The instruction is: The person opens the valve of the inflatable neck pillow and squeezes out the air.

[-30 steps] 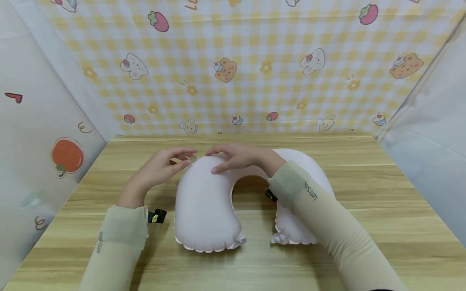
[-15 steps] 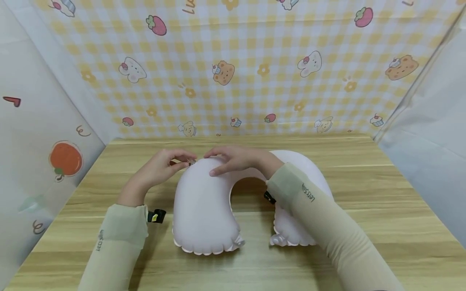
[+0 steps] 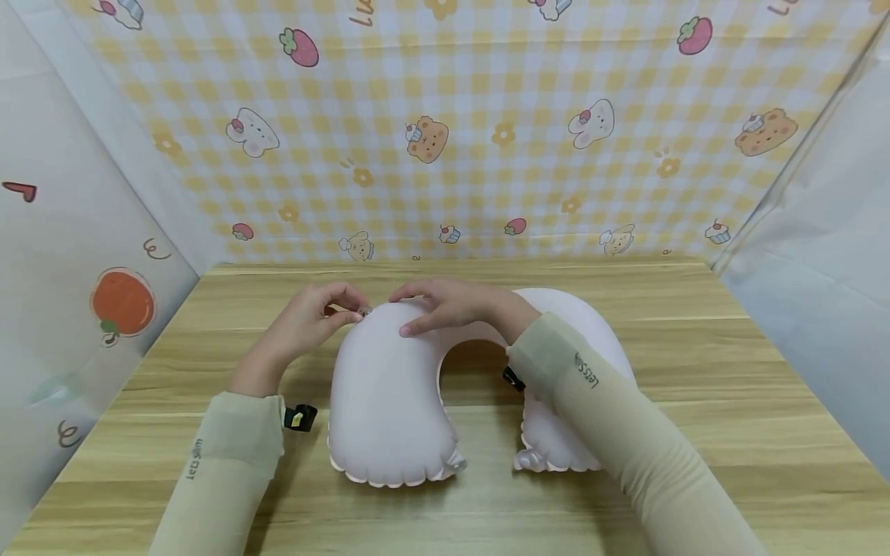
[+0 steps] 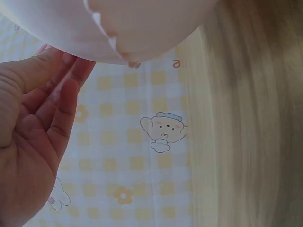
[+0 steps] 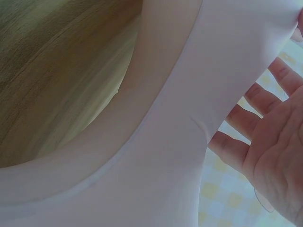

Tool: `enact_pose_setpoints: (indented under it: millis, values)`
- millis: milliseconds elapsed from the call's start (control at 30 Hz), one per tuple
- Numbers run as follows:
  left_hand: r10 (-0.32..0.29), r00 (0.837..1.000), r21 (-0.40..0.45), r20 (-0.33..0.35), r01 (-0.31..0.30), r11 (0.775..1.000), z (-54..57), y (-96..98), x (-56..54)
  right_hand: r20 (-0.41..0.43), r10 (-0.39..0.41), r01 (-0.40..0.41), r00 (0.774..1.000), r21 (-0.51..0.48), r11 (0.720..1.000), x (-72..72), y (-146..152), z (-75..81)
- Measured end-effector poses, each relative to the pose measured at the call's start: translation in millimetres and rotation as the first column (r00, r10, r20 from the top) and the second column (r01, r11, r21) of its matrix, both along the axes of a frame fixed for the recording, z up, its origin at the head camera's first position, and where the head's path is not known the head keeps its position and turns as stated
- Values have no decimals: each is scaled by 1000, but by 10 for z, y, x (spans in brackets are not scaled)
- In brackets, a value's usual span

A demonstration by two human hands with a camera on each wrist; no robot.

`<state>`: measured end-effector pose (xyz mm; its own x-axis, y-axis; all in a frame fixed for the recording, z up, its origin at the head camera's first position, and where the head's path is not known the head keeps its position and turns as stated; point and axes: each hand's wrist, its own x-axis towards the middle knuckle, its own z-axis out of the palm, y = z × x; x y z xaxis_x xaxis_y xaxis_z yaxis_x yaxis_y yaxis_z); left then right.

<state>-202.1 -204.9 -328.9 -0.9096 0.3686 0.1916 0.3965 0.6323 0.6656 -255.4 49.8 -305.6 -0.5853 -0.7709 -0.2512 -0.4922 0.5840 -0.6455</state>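
Observation:
A pale pink inflated U-shaped neck pillow (image 3: 389, 394) lies on the wooden table, its two scalloped ends toward me. At its far left edge, my left hand (image 3: 309, 316) pinches a small clear air valve (image 3: 365, 310) between thumb and fingertips. In the left wrist view, the pillow's seamed edge (image 4: 106, 30) hides the fingertips of that hand (image 4: 38, 113). My right hand (image 3: 448, 303) holds the top of the pillow's left arm, thumb on the upper face. The right wrist view has its fingers (image 5: 244, 120) bent round the far edge of the pillow.
The wooden table (image 3: 695, 355) runs back to a yellow checked cloth wall (image 3: 487, 177) with cartoon prints. White sheets stand at the left (image 3: 62, 255) and right (image 3: 813, 293). A dark wrist-camera mount (image 3: 300, 418) juts from the left cuff.
The left fingertips have closed in on the small valve, covering more of it. The right hand keeps its place on the pillow, and the head view has shifted slightly.

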Motion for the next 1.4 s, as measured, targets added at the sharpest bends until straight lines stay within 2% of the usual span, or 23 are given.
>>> enact_pose_setpoints:
  millis: [133, 267, 367, 433, 567, 767, 1033, 1200, 1400]
  values:
    - [4, 1000, 20, -16, -4, 1000, -36, 5, -1, 0, -6, 6, 1000, 2, 1000, 4, -8, 0]
    - [9, 998, 31, -70, -7, 1000, -76, 21, 4, -3, -5, 5, 1000, 6, 1000, 1, -15, -4]
    - [34, 994, 75, -100, -27, 997, -111, 27, 19, -3, -1, 1, 1000, 7, 1000, -4, -19, -11]
    - [47, 994, 112, -97, -36, 993, -137, 22, 29, 4, -4, 3, 1000, 12, 1000, -7, -22, -17]
    - [56, 996, 115, -66, -48, 992, -161, -13, 32, 5, -4, 4, 1000, 29, 1000, -8, -29, -27]
    - [42, 999, 89, 13, -43, 995, -128, -41, 53, -11, 17, -17, 1000, 32, 999, -5, -34, -9]
    - [13, 989, 71, 145, -24, 997, -83, -52, 208, -11, 19, -19, 1000, 33, 999, 18, -46, -14]
    - [2, 986, 61, 164, -12, 998, -85, -36, 255, 9, 7, -7, 1000, 43, 999, 29, -39, -36]
    - [4, 989, 40, 149, -10, 999, -98, -30, 274, -31, 26, -24, 999, 68, 997, 40, -49, -56]
